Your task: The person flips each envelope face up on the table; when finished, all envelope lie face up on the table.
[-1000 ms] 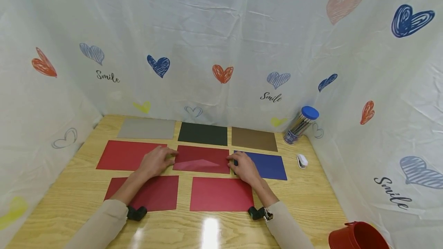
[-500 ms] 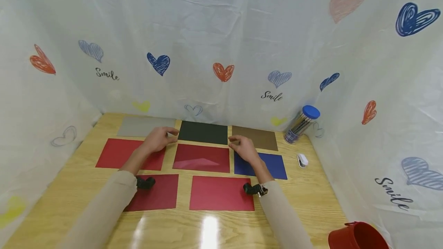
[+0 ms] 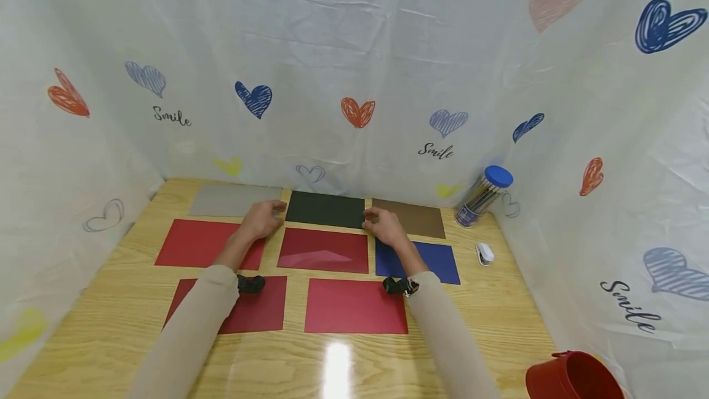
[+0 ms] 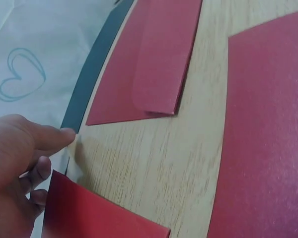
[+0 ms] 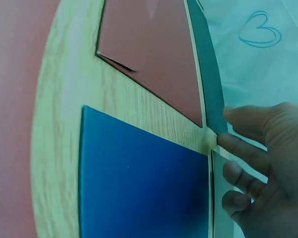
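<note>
A dark green rectangle of paper [image 3: 325,209] lies flat in the back row, mid-table in the head view. My left hand [image 3: 262,221] is at its left end, thumb tip at the near corner in the left wrist view, fingers loosely bent. At the right end is my right hand [image 3: 384,227]; in the right wrist view its thumb touches the paper's edge and its other fingers are loosely bent. Just in front lies a dark red envelope [image 3: 323,251] with a flap fold. Beneath the hands are a bright red rectangle [image 3: 194,244] and a blue one [image 3: 437,261].
A grey rectangle [image 3: 227,200] and a brown one [image 3: 412,219] flank the green one. Two more red rectangles lie in front, one of them bright pinkish red [image 3: 351,306]. A blue-lidded pencil jar [image 3: 483,196], a white stapler [image 3: 484,255] and a red bucket [image 3: 545,379] stand right.
Both hands have moved away from me, from the ends of the dark red envelope to the ends of the dark green rectangle. The papers look unmoved.
</note>
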Available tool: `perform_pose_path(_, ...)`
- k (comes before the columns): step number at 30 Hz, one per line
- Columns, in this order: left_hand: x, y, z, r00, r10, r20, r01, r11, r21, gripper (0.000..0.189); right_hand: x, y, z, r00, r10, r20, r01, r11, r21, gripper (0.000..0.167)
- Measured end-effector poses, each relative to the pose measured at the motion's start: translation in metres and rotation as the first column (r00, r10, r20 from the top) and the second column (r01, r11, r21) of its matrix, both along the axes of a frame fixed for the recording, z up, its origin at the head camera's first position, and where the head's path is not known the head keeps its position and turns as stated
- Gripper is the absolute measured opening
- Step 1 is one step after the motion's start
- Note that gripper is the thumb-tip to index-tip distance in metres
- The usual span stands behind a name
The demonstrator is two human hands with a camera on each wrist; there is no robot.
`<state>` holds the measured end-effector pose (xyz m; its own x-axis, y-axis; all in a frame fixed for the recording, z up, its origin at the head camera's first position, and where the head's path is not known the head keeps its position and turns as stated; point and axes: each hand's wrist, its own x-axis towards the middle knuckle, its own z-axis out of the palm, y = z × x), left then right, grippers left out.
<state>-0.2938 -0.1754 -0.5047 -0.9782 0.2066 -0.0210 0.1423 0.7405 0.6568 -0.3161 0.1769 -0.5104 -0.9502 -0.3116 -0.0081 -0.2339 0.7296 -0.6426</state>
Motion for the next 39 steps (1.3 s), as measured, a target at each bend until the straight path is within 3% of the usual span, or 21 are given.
perform_pose_path(8,-0.001,0.003,-0.001,1.000,-0.010,0.003,0.010,1.000,0.004,0.048,0.004,-0.004,-0.002,1.000,-0.024,-0.001,0.024,0.999,-0.022,0.039)
perform_pose_path(11,-0.003,0.004,0.000,1.000,-0.005,0.022,0.004,0.999,0.043,0.049,0.005,-0.004,-0.003,1.000,-0.023,0.003,0.023,0.999,-0.031,0.039)
perform_pose_path(18,-0.006,0.006,0.006,0.989,0.027,0.146,-0.054,0.982,0.183,0.052,0.005,-0.003,-0.002,1.000,-0.027,0.007,0.028,0.999,-0.025,0.038)
perform_pose_path(28,-0.008,0.004,0.009,0.955,0.022,0.295,-0.128,0.930,0.345,0.057,0.005,-0.001,-0.004,1.000,-0.011,-0.001,0.011,1.000,0.002,0.038)
perform_pose_path(34,-0.007,0.005,0.006,0.952,0.017,0.306,-0.139,0.914,0.381,0.057,0.005,0.001,-0.004,1.000,-0.017,0.000,0.017,1.000,-0.002,0.035)
perform_pose_path(39,-0.009,0.007,0.004,0.958,0.017,0.287,-0.136,0.905,0.402,0.057,0.004,0.003,-0.004,1.000,-0.011,0.003,0.011,1.000,0.006,0.034)
